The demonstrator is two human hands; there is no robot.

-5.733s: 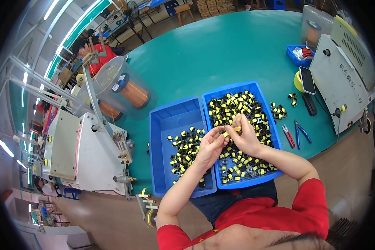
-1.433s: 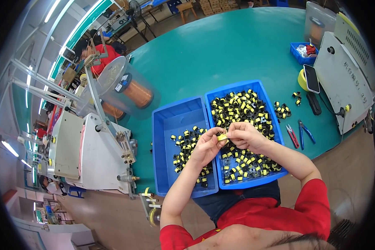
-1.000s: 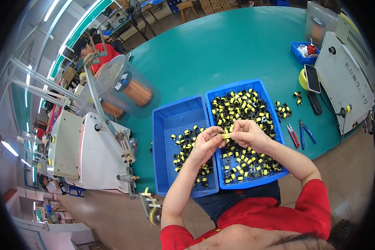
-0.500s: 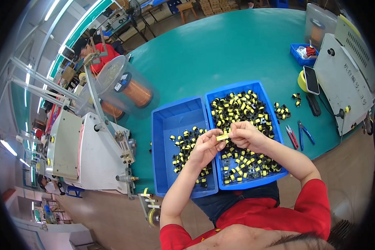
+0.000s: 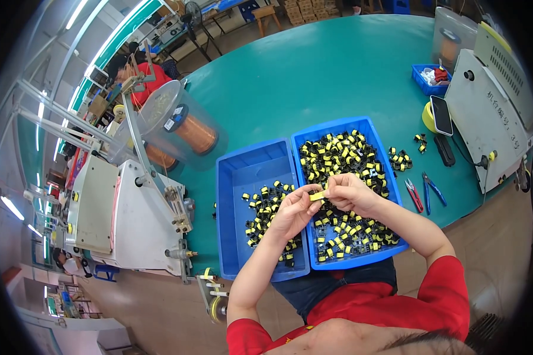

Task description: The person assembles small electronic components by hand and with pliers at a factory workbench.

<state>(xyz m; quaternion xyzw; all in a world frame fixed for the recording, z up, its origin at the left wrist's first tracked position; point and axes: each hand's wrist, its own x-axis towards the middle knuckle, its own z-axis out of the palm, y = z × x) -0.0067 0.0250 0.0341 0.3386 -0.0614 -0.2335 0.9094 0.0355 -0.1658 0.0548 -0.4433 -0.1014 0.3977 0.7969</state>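
My left hand (image 5: 295, 209) and my right hand (image 5: 350, 194) meet over the inner walls of two blue bins. Between their fingertips is a small yellow-taped coil (image 5: 318, 196), pinched from both sides; its dark parts are mostly covered by fingers. Beneath my right hand, the right blue bin (image 5: 370, 127) is heaped with black coil bobbins (image 5: 340, 151) wrapped in yellow tape. The left blue bin (image 5: 234, 171) has a smaller pile of similar bobbins (image 5: 266, 207) at its right side, partly behind my left wrist.
Red-handled pliers (image 5: 415, 195) and blue-handled cutters (image 5: 434, 189) lie right of the bins, near loose bobbins (image 5: 400, 161). Beyond are a phone (image 5: 441, 115) on a yellow tape roll and a grey machine (image 5: 485, 112). At left stand a white machine (image 5: 145, 219) and copper wire spools (image 5: 195, 133).
Both hands keep their pinch on the coil, which has tilted slightly and shifted a little to the right. The bins and tools stay in place.
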